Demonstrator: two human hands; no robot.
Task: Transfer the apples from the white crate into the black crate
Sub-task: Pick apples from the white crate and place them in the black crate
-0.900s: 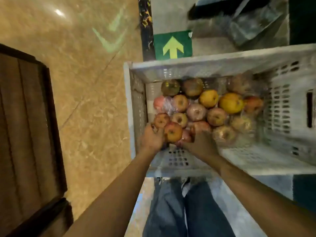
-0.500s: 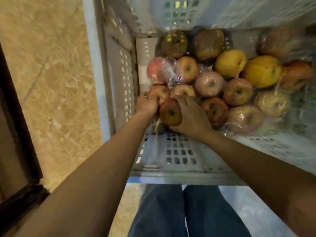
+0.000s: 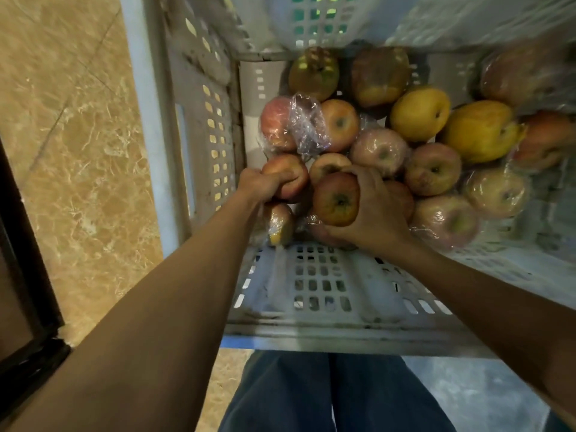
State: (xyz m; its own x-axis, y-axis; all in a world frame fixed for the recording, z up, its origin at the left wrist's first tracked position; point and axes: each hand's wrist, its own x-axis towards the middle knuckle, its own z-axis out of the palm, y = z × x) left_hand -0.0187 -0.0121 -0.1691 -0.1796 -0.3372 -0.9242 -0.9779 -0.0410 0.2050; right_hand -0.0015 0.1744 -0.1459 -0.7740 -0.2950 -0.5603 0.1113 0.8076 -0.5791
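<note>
Nearest me, the jeans [image 3: 296,394] stand against the near wall of the white crate [image 3: 327,285], and both forearms reach over that wall. Just past it, at the crate's near-left corner, the left hand [image 3: 260,185] is curled round a red apple [image 3: 291,176], and the right hand [image 3: 374,210] has fingers and thumb wrapped round a second apple [image 3: 336,199]. A moment ago that second apple sat loose between the hands; now it is gripped, and the view has dropped closer. I judge both picks secured, so lifting out comes next. Beyond the hands the pile [image 3: 433,169] fills the crate's middle, some film-wrapped, with yellow fruit [image 3: 419,115] toward the far wall, so most of the job remains. Left of the crate, across the floor [image 3: 78,151], a dark frame [image 3: 34,347] may be the black crate; I cannot tell.
</note>
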